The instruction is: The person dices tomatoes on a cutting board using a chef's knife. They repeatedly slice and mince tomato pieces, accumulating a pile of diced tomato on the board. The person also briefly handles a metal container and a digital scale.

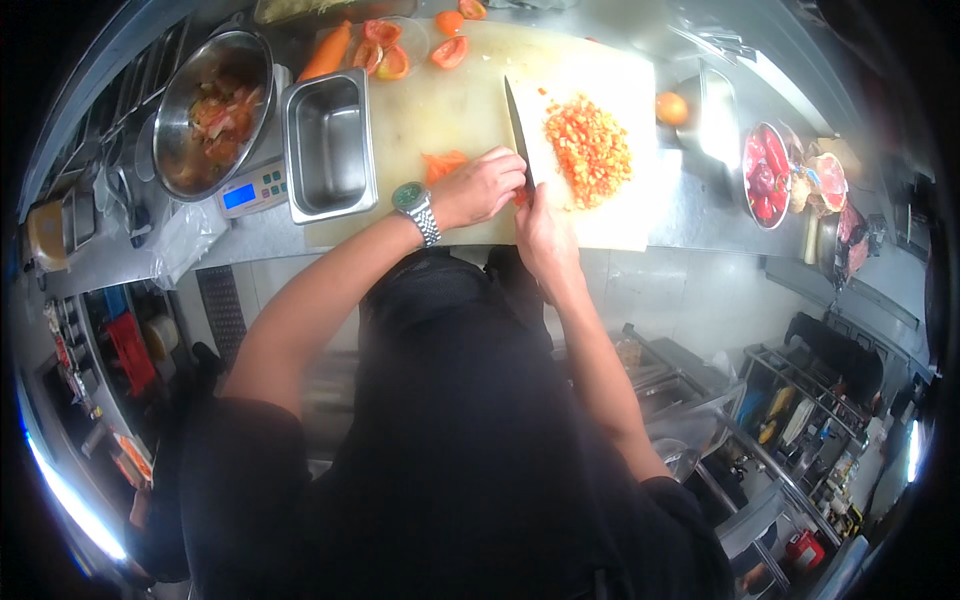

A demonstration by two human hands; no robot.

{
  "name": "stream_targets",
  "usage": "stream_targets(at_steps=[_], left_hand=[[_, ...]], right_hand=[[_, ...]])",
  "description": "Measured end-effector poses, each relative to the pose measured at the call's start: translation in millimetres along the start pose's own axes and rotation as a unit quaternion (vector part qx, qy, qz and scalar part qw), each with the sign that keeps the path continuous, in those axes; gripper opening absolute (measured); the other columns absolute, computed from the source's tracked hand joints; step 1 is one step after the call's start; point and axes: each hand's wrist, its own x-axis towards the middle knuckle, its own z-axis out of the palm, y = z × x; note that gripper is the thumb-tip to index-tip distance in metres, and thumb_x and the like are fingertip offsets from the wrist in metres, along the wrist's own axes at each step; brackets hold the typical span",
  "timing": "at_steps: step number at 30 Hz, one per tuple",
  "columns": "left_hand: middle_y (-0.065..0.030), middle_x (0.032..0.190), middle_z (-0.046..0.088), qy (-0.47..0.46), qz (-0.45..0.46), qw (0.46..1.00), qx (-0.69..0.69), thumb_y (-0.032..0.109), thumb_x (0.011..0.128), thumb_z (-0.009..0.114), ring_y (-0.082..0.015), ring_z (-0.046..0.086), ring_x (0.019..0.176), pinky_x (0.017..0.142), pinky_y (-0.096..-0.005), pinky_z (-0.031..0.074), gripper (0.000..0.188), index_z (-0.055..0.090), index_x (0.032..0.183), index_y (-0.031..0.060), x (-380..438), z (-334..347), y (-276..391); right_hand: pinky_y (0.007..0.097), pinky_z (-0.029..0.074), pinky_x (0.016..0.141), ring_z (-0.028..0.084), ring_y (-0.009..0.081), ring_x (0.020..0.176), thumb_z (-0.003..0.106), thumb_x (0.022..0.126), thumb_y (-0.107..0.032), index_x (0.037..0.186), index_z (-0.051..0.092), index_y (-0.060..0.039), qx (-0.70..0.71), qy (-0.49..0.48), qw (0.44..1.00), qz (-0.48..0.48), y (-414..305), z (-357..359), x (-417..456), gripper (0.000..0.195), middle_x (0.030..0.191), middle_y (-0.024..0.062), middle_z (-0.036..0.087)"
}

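Note:
My right hand (546, 229) grips a kitchen knife (514, 112) by its handle, with the blade pointing away from me over the pale cutting board (420, 112). Close against the blade's left side, my left hand (484, 184) has its fingers curled over a small red tomato piece (520, 196), mostly hidden. Flat orange-red tomato pieces (442, 165) lie beside that hand's knuckles. To the right of the knife is a heap of diced tomato (589, 150). Hollowed tomato pieces (450, 52) and a carrot (328, 51) are at the board's far left.
A rectangular steel pan (330, 146) overlaps the board's left edge. Beyond it, a steel bowl (214, 112) of cut vegetables stands by a digital scale (251, 191). Rightward are a whole tomato (671, 109) and a bowl of red peppers (766, 176). A person's arm (140, 506) shows at lower left.

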Motion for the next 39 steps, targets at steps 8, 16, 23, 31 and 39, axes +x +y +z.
stream_targets(at_steps=[8, 16, 23, 31, 39], left_hand=[[-0.0103, 0.105, 0.066, 0.01, 0.003, 1.0, -0.015, 0.007, 0.088, 0.067, -0.027, 0.063, 0.106, 0.095, -0.0369, 0.053, 0.008, 0.068, 0.094, 0.0012, -2.8, 0.3, -0.7], [-0.0113, 0.102, 0.067, 0.019, 0.002, 1.0, -0.017, 0.007, 0.087, 0.067, -0.0279, 0.064, 0.103, 0.093, -0.037, 0.054, 0.009, 0.068, 0.093, 0.0007, -5.6, 3.2, -7.1], [-0.0119, 0.105, 0.066, -0.03, 0.002, 0.999, 0.019, 0.007, 0.085, 0.067, -0.0289, 0.062, 0.106, 0.094, -0.0379, 0.053, 0.013, 0.068, 0.097, 0.0016, 1.1, -2.2, -3.3], [-0.0095, 0.115, 0.063, -0.054, 0.062, 0.991, 0.104, 0.017, 0.085, 0.07, -0.0268, 0.057, 0.121, 0.116, -0.0545, 0.036, 0.021, 0.067, 0.103, 0.008, 10.4, 3.0, 16.8], [-0.0112, 0.118, 0.06, 0.003, -0.08, 0.988, 0.134, 0.024, 0.085, 0.073, -0.0307, 0.055, 0.122, 0.119, -0.0552, 0.033, 0.024, 0.066, 0.101, 0.0078, -29.4, -33.3, 8.6]], right_hand=[[0.0565, 0.049, 0.063, 0.064, 0.0488, 0.072, 0.052, 0.095, -0.005, 0.116, 0.046, 0.0107, -0.018, 0.005, 1.0, -0.003, -0.3, 12.4, -6.1, 0.027, 0.074, 0.0294, 0.063], [0.0596, 0.049, 0.072, 0.062, 0.0523, 0.079, 0.055, 0.096, -0.011, 0.114, 0.047, 0.0068, 0.026, -0.054, 0.995, 0.081, -5.9, 12.1, -23.1, 0.026, 0.087, 0.0331, 0.064], [0.0585, 0.048, 0.073, 0.06, 0.0527, 0.081, 0.054, 0.096, -0.012, 0.109, 0.048, 0.0058, 0.044, -0.019, 0.993, 0.105, -8.9, -2.4, 5.4, 0.024, 0.085, 0.031, 0.063], [0.0362, 0.05, 0.05, 0.06, 0.0188, 0.053, 0.056, 0.101, -0.02, 0.135, 0.054, 0.0017, 0.171, -0.054, 0.951, 0.253, -2.5, -75.4, -20.5, 0.04, 0.072, 0.0115, 0.06], [0.0505, 0.049, 0.088, 0.065, 0.0479, 0.099, 0.056, 0.099, -0.019, 0.121, 0.055, 0.0044, 0.24, -0.078, 0.942, 0.219, 5.3, -45.7, -37.8, 0.032, 0.103, 0.0312, 0.066]])
